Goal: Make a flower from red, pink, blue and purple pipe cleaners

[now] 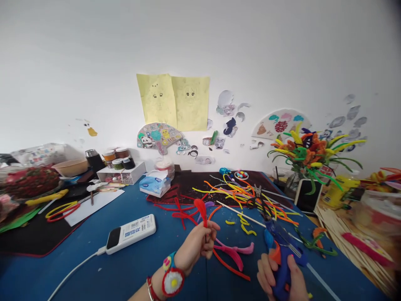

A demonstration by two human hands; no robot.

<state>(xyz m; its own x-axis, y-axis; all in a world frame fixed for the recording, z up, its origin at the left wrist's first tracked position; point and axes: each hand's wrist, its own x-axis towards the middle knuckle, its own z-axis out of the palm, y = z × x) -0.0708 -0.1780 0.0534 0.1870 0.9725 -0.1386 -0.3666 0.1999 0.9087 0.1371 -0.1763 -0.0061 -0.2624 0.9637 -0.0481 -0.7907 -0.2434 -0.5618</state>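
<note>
Between the thumb and fingers of my left hand (196, 242) is a red pipe-cleaner loop (201, 208), held upright above the table. A pink and purple pipe-cleaner piece (234, 252) lies just right of that hand. My right hand (266, 274) is wrapped round the handle of a blue hot glue gun (283, 267), its front end angled up and away. A translucent glue stick (322, 282) extends from the gun's rear. The glue gun stays apart from the red loop. Yellow pipe-cleaner bits (246, 225) lie beyond both hands.
Loose pipe cleaners (232, 188) and pliers (257, 191) cover the back middle. A white power bank (131, 234) with a cable and a tissue pack (155, 184) are left. Right stand a phone (308, 196), a pipe-cleaner bouquet (308, 152) and wooden sticks (347, 238).
</note>
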